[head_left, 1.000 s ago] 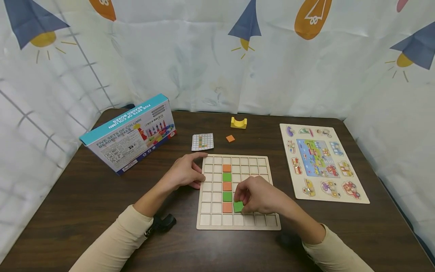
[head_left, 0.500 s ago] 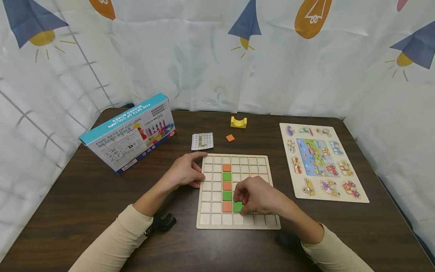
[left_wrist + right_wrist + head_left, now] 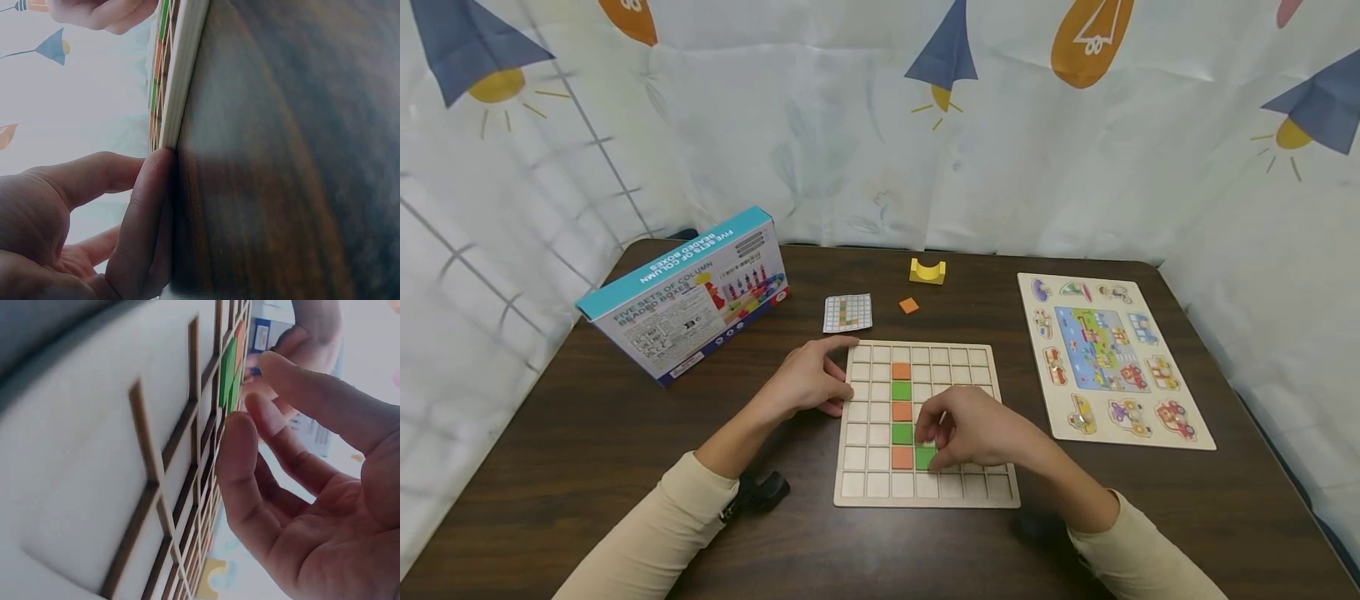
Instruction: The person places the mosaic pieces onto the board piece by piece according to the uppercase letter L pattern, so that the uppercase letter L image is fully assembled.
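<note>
A pale wooden grid board (image 3: 862, 485) lies on the table. Down one of its columns runs a line of alternating orange and green square tiles, and a green tile (image 3: 923, 459) lies in the cell right of the lowest orange tile (image 3: 902, 457). My right hand (image 3: 973, 429) hovers low over the board, fingertips right at that green tile's edge; in the right wrist view its thumb and fingers stand apart with nothing between them. My left hand (image 3: 808, 377) rests against the board's left side, fingers spread, one fingertip touching the edge (image 3: 181, 94) in the left wrist view.
Beyond the board lie a small pattern card (image 3: 847, 313), a loose orange tile (image 3: 908, 306) and a yellow block with a curved notch (image 3: 927, 272). A toy box (image 3: 688, 296) stands at the left. On the right lies a vehicle picture puzzle (image 3: 1112, 358).
The green tile at my right fingertips, slightly askew a second ago, now sits square in its cell. My right fingers have let go of it. The left hand stays put.
</note>
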Action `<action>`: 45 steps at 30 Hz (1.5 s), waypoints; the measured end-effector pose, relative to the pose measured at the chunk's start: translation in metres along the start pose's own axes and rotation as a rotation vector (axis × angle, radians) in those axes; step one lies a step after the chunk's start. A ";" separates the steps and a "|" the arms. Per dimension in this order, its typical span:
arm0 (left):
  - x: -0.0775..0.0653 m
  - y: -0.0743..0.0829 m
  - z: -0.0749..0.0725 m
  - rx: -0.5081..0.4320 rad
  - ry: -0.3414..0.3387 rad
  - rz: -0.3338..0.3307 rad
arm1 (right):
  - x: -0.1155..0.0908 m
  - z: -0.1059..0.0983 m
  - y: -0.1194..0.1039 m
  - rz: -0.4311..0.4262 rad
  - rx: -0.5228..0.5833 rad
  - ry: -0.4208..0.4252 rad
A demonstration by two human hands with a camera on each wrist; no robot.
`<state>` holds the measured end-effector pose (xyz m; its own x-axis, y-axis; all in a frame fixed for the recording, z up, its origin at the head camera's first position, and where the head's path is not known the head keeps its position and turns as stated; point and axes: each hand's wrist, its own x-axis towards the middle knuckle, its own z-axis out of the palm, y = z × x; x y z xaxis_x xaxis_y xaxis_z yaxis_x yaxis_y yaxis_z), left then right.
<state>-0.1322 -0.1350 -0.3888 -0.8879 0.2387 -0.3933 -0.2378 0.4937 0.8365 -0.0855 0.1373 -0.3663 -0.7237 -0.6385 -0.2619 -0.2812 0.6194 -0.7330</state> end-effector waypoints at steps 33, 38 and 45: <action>0.001 0.000 0.001 0.000 0.015 -0.015 | 0.108 -0.083 0.036 0.117 -0.021 0.372; 0.000 -0.002 0.002 -0.001 0.015 -0.017 | 0.124 -0.083 0.042 0.154 -0.069 0.353; 0.001 -0.001 0.001 -0.012 0.007 -0.012 | 0.135 -0.083 0.045 0.122 -0.121 0.347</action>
<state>-0.1320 -0.1344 -0.3907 -0.8876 0.2269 -0.4008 -0.2534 0.4862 0.8363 -0.2481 0.1168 -0.3821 -0.9209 -0.3771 -0.0988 -0.2377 0.7440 -0.6245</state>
